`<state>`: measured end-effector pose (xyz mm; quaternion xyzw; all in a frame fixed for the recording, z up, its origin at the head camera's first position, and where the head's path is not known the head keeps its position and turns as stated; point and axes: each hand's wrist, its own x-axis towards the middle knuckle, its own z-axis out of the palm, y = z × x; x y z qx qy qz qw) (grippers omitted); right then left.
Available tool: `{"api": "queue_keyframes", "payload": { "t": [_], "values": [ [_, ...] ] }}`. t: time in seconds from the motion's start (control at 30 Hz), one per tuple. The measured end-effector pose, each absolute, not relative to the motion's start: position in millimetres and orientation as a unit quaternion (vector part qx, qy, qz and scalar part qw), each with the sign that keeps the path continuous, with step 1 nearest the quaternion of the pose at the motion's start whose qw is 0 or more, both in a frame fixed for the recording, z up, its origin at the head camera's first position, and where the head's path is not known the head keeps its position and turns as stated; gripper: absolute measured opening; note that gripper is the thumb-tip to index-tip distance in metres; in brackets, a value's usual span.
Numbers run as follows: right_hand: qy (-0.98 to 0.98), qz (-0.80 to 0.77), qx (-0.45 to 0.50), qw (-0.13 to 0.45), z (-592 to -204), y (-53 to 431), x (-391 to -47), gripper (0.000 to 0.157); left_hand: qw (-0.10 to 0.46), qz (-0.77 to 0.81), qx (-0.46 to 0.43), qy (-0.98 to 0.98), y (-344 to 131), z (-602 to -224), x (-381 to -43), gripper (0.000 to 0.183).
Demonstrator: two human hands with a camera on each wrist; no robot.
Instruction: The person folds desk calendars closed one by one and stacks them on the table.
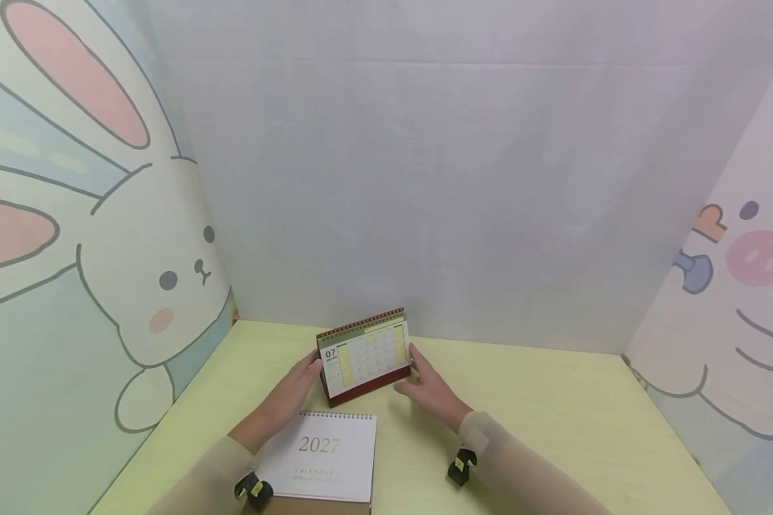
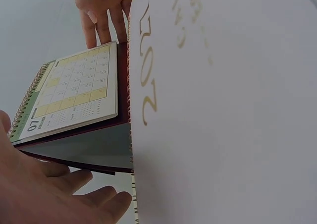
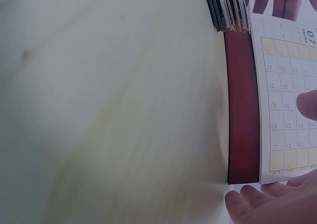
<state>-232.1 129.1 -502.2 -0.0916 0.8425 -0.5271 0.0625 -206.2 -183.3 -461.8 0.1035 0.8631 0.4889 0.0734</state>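
A small desk calendar [image 1: 368, 357] with a red base, a green-topped "07" page and a spiral binding stands tilted at an angle on the table in the head view. My left hand [image 1: 286, 397] is at its left side, fingers loosely extended along the open end of the stand in the left wrist view. On the opposite side is my right hand [image 1: 431, 390]. The right wrist view shows its thumb [image 3: 308, 105] in front of the page and its fingers [image 3: 257, 196] beside the right edge. Neither hand curls round the calendar.
Nearer to me, a white "2027" calendar [image 1: 344, 461] with a spiral top edge lies partly under my left forearm. The pale yellow table [image 1: 528, 415] reaches a plain grey backdrop [image 1: 425, 179]. Cartoon-printed sheets, a rabbit [image 1: 135, 272] and a pink-cheeked figure [image 1: 721, 343], flank it.
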Motion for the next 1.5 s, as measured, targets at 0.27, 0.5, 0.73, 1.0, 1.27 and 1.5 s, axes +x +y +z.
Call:
{"api": "queue_keyframes", "payload": {
  "t": [0.27,0.5,0.73,1.0,1.27,1.5],
  "values": [
    [0.842,-0.526,-0.098,0.063,-503,129,-231,0.098,0.076,0.483,0.098,0.867,-183,-464,-206,0.081],
    [0.843,-0.526,-0.099,0.061,-502,128,-232,0.098,0.074,0.482,0.103,0.867,-183,-459,-206,0.078],
    [0.840,-0.530,-0.102,0.060,-503,129,-232,0.098,0.081,0.485,0.107,0.864,-184,-455,-209,0.077],
    [0.842,-0.526,-0.102,0.060,-503,129,-232,0.097,0.092,0.474,0.096,0.870,-187,-456,-211,0.082],
    [0.840,-0.529,-0.101,0.064,-502,129,-232,0.098,0.106,0.467,0.084,0.874,-187,-453,-212,0.085],
    [0.837,-0.533,-0.106,0.065,-502,130,-231,0.098,0.109,0.470,0.081,0.872,-187,-452,-211,0.086]
  ]
}}
